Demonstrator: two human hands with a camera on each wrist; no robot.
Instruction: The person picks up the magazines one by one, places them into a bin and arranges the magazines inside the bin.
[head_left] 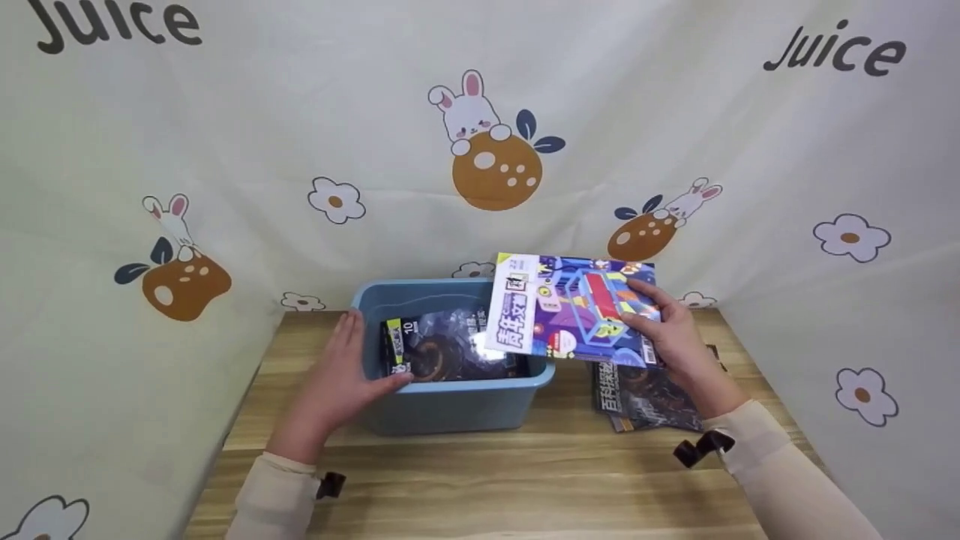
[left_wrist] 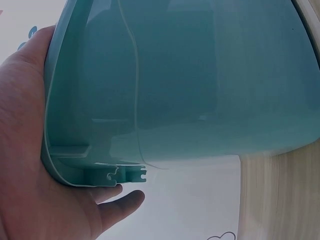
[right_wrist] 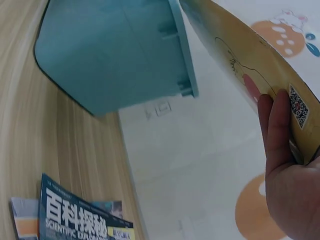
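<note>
One wood-grain table (head_left: 480, 480), creased bunny-print cloth (head_left: 375, 112) around. Blue plastic bin (head_left: 457, 409) near back edge; left hand (head_left: 335, 382) straight-fingered against it, right hand (head_left: 681, 345) pinching glossy magazine (head_left: 562, 307).

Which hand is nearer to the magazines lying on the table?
Right. The right hand is raised near these magazines, holding another magazine; the left hand is farther left, touching the blue bin.

Wood-grain tabletop (head_left: 480, 472), pale rabbit-print cloth (head_left: 375, 135) behind

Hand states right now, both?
Left hand: open, touching the blue bin.
Right hand: closed, holding the colorful magazine.
</note>
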